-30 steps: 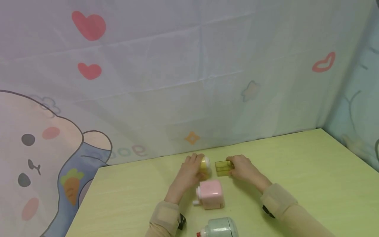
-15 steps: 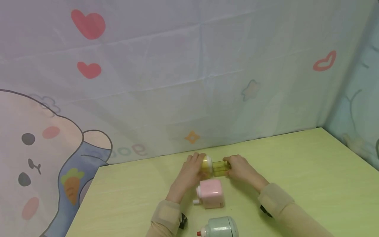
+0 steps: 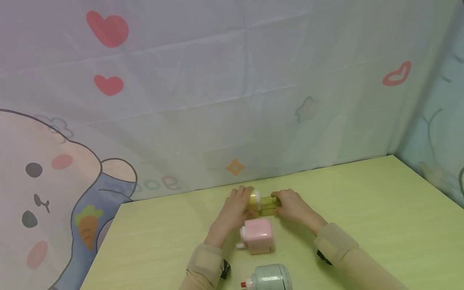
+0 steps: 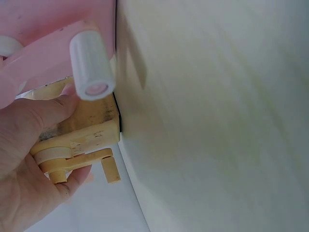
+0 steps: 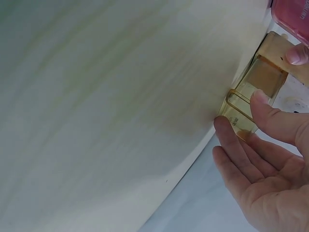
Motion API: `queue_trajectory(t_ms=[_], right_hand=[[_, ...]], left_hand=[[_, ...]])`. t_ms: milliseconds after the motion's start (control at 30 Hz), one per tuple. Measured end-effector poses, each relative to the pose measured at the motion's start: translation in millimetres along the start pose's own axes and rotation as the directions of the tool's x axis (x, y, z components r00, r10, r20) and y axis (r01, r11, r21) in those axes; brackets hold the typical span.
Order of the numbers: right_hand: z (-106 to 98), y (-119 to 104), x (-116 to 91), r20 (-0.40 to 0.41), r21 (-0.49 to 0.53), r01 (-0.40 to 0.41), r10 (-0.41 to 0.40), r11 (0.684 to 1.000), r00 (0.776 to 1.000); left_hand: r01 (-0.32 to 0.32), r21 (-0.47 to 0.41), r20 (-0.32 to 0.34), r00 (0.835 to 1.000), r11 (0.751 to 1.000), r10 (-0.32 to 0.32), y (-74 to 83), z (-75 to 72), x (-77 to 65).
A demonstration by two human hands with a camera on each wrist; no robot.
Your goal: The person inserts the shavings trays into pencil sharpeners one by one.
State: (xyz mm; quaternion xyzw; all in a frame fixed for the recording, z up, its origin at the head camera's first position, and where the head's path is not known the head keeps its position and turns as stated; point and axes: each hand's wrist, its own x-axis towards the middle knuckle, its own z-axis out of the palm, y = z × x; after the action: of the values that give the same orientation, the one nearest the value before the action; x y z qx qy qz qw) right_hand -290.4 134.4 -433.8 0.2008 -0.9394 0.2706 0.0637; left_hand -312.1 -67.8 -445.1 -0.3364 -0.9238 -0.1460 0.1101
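Note:
My left hand (image 3: pixel 232 211) grips a yellow crank pencil sharpener (image 3: pixel 254 200) near the table's back edge. In the left wrist view the thumb lies along the sharpener's scuffed body (image 4: pixel 94 118), and its crank handle (image 4: pixel 110 168) sticks out beside the fingers. From the right, my right hand (image 3: pixel 295 205) pinches a see-through yellow shavings drawer (image 3: pixel 267 206) between thumb and fingers. The drawer lines up with the sharpener and its inner end meets the sharpener's body. In the right wrist view the thumb is on the drawer's side (image 5: pixel 247 92) and the fingertips are at its outer end.
A pink crank sharpener (image 3: pixel 260 236) stands just in front of the hands, its handle (image 4: pixel 92 65) close to the left wrist camera. Nearer the person is a pale green sharpener (image 3: pixel 270 278), cut off by the frame. A printed cloth (image 3: pixel 203 121) hangs behind the table.
My right hand has brought the drawer leftward, closing the gap to the yellow sharpener. The left hand and sharpener have shifted slightly right. The pink and green sharpeners stay in place.

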Motion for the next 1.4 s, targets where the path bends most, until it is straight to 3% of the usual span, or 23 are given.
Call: queue_trajectory(t_ms=[1400], right_hand=[[6.0, -5.5, 8.6, 0.045, 0.034, 0.005, -0.006, 0.999, 0.999]], left_hand=[[-0.016, 0.018, 0.001, 1.000, 1.000, 0.016, 5.9, -2.1, 1.7]])
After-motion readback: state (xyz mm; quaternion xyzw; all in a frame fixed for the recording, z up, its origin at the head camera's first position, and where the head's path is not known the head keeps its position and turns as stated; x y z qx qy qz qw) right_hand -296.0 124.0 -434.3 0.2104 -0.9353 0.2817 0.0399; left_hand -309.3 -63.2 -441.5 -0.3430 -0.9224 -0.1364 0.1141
